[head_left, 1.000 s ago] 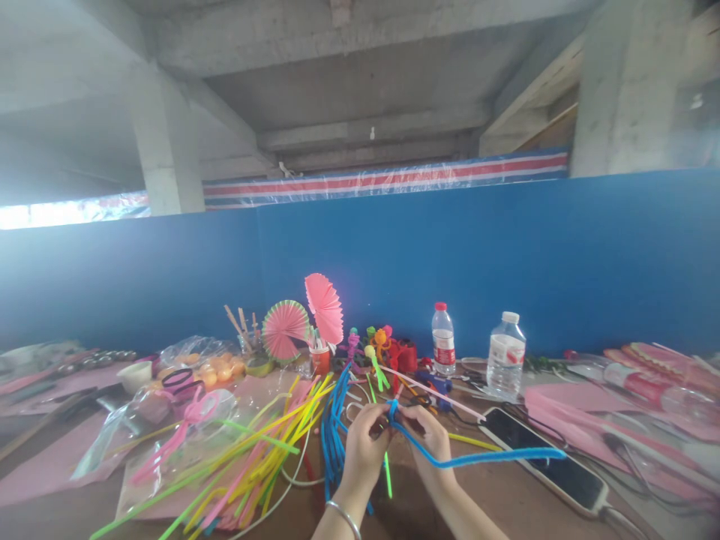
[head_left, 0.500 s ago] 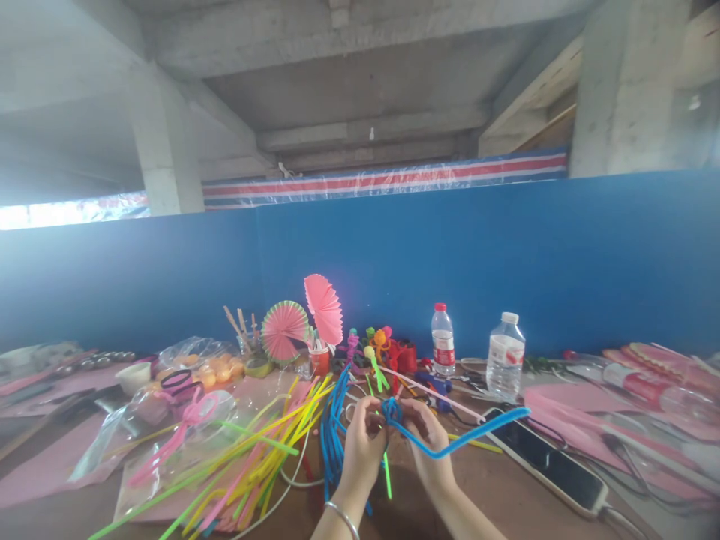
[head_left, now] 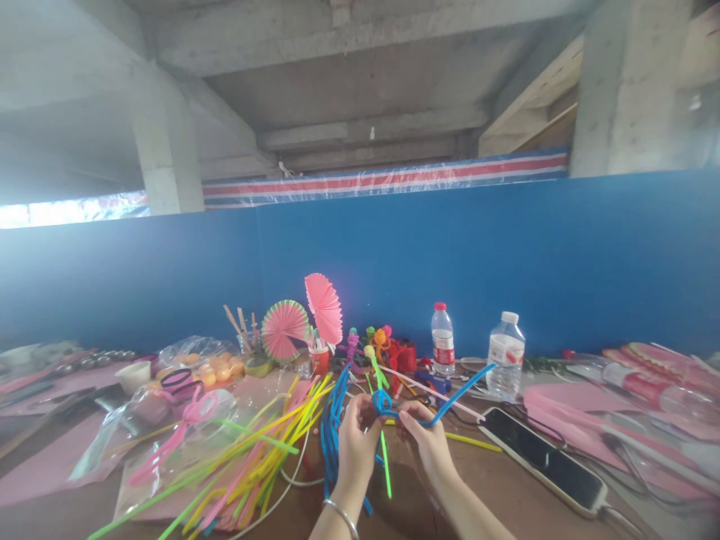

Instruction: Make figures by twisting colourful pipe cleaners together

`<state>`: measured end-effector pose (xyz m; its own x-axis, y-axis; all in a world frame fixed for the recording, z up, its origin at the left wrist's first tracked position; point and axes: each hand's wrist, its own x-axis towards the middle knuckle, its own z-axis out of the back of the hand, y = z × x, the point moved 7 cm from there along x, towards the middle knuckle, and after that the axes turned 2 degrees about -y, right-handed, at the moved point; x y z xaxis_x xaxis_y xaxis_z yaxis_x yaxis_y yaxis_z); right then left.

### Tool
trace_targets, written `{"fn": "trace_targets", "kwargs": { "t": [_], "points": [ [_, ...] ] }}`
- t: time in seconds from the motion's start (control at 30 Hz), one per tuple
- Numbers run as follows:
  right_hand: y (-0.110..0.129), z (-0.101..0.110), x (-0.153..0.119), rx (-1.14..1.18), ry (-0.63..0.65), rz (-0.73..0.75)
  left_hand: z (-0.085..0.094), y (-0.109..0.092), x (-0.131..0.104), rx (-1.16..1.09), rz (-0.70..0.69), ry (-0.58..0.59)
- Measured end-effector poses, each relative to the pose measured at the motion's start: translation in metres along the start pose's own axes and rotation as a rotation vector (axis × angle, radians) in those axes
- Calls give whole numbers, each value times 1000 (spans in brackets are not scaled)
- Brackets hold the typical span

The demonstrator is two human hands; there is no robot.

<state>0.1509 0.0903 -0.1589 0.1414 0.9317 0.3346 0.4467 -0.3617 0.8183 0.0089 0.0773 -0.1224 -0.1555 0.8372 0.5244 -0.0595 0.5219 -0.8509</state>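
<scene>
A blue pipe cleaner [head_left: 461, 394], coiled into a small loop at one end, is held between my two hands. My left hand [head_left: 357, 435] pinches it by the coil. With thumb and fingers closed, my right hand [head_left: 427, 435] grips the straight part, whose free end slants up to the right. Just behind the coil stands a light green pipe-cleaner figure [head_left: 376, 364] with a yellowish head. Beside my left hand lies a bundle of blue pipe cleaners [head_left: 333, 427]. A green pipe cleaner [head_left: 385, 461] shows below, between my hands.
Yellow, green and pink pipe cleaners [head_left: 253, 465] spread at left. A phone [head_left: 543, 457] lies at right, near two upright water bottles [head_left: 443, 341]. Pink paper fans [head_left: 323, 307] stand in a red cup [head_left: 319, 361]. A blue partition [head_left: 394, 262] closes the back.
My right hand has shifted slightly, and the pipe cleaner's free end has swung upward and left. The blue coil has moved a little left and looks more open.
</scene>
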Motion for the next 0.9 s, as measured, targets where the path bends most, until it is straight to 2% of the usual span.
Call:
{"fn": "trace_targets", "kwargs": {
  "t": [0.2,0.33,0.47,0.67,0.8,0.9],
  "points": [
    [-15,-5,1,154,31,-146,-3,2,1,28,-4,63],
    [-13,-2,-3,205,-24,-204,-4,0,0,65,-62,54],
    [-3,-2,-6,240,-55,-165,-6,-1,-2,60,-62,57],
    [3,-11,-2,90,72,-43,-8,3,-1,-10,5,90],
    [-4,-6,2,96,45,-62,-14,0,-3,-34,19,179],
    [-9,-5,2,122,71,-113,-16,-5,-4,-25,-3,198]
  ]
}}
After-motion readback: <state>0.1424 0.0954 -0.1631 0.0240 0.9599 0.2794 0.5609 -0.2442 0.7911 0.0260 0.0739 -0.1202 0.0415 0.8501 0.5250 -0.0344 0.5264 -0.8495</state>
